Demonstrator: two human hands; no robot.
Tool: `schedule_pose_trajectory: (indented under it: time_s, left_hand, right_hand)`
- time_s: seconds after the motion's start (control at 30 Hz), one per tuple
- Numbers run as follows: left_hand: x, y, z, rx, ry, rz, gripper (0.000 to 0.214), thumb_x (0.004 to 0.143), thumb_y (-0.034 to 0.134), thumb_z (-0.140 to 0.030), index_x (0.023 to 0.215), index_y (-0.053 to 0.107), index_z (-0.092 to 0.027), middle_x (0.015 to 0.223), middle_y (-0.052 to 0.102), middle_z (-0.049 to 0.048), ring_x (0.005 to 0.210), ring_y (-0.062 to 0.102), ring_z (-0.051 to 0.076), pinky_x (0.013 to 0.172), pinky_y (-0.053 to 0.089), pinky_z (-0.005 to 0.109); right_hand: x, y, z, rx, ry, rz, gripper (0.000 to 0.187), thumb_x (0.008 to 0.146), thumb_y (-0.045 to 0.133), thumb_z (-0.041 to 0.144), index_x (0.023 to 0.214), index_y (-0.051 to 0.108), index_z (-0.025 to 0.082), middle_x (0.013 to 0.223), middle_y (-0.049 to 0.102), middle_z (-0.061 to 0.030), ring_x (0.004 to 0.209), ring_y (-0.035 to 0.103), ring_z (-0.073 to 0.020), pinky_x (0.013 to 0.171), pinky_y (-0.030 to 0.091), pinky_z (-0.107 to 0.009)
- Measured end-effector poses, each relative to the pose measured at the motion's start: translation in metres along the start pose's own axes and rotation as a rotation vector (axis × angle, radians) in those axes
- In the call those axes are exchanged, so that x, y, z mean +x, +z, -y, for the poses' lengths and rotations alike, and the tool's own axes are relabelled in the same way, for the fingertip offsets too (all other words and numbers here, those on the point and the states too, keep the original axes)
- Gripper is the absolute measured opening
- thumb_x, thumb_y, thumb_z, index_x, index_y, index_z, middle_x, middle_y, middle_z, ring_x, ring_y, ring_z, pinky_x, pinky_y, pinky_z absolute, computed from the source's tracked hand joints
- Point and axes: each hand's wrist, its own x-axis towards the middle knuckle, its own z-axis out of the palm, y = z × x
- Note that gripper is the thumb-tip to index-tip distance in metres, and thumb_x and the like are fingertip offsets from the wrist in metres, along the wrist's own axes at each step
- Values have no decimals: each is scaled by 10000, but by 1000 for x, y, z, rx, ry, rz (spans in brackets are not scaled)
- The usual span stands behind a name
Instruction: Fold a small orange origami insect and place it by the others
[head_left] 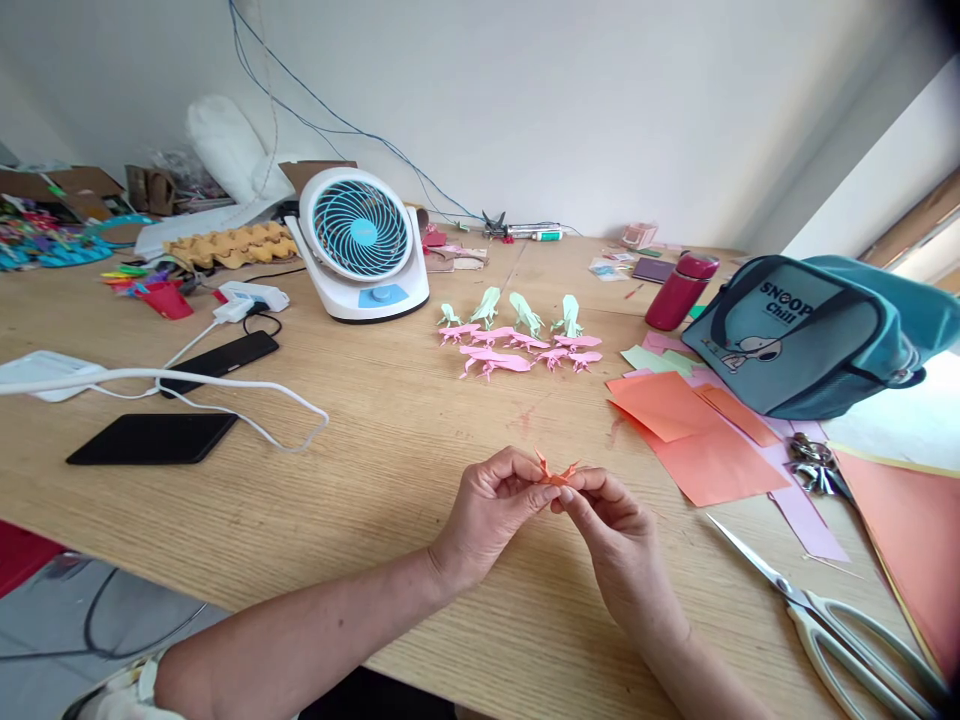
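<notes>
My left hand (pixel 491 510) and my right hand (pixel 611 530) meet over the wooden table (pixel 390 430), both pinching a small orange folded paper figure (pixel 555 472) between their fingertips. Beyond them, near the table's middle, stand several finished paper figures, pale green ones (pixel 525 312) behind pink ones (pixel 517 352). Orange paper sheets (pixel 694 435) lie just to the right of my hands.
A white and blue desk fan (pixel 364 245) stands at the back. Two black phones (pixel 154 437) and white cables (pixel 187 385) lie left. At right are a teal Snoopy bag (pixel 817 335), a red flask (pixel 681 290) and scissors (pixel 832 620).
</notes>
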Motion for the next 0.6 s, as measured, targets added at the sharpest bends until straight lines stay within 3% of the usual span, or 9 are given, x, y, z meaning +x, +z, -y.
schedule_pose_trajectory:
  time_s: [0.27,0.43,0.6]
  left_hand:
    - [-1,-3,2,87,-22,-32,206,750,814,-295,688,691,-142,716,598,-6,679,548,106,672,443,255]
    - [-1,-5,6,193,50,-74,230,750,811,-326,704,665,-154,774,592,1,740,544,122,692,438,254]
    - [-1,-5,4,331,58,-59,271,806,754,-379,723,632,-152,783,554,2,700,497,110,662,415,246]
  right_hand:
    - [2,-4,3,-28,19,39,114,784,784,343,794,730,242,775,675,-10,752,596,-155,724,503,-286]
    - [4,-6,0,-32,126,61,237,776,774,440,755,688,221,744,658,-14,723,577,-159,726,486,-298]
    - [6,-6,-2,-58,115,23,266,743,796,450,752,659,222,749,623,-10,732,557,-163,721,479,-294]
